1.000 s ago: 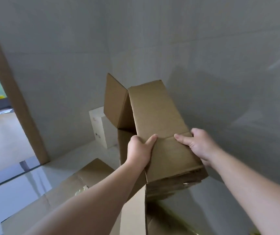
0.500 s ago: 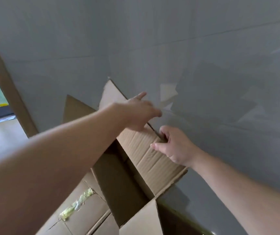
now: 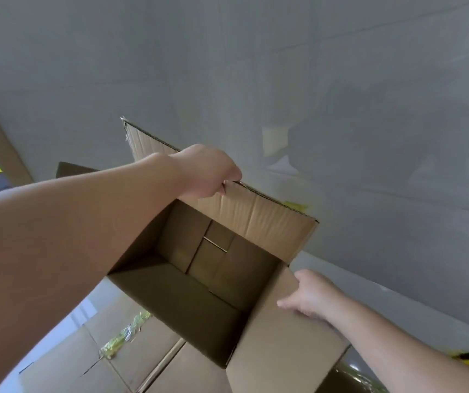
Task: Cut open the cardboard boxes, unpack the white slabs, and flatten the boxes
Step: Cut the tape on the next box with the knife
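Gripping: your left hand (image 3: pixel 207 173) curls over the top edge of the far flap (image 3: pixel 259 214) of the cardboard box (image 3: pixel 188 282), fingers hooked round the corrugated rim.
Steadying: your right hand (image 3: pixel 310 299) lies on the near flap (image 3: pixel 281 341) with fingers straight; whether the thumb grips underneath, you cannot tell.
Change: a second ago the box was held closed-side up between both hands; now it is turned mouth-up and both flaps are spread.
Contents: no white slab shows inside, only the bottom flaps, still shut.
Place: the box stands over flattened cardboard (image 3: pixel 91 361) on the floor, near the wall.
Meaning: unpacking looks done here; the bottom seam probably needs opening before you can flatten it.
Nearby: a yellow tool (image 3: pixel 468 363) lies by your right forearm.
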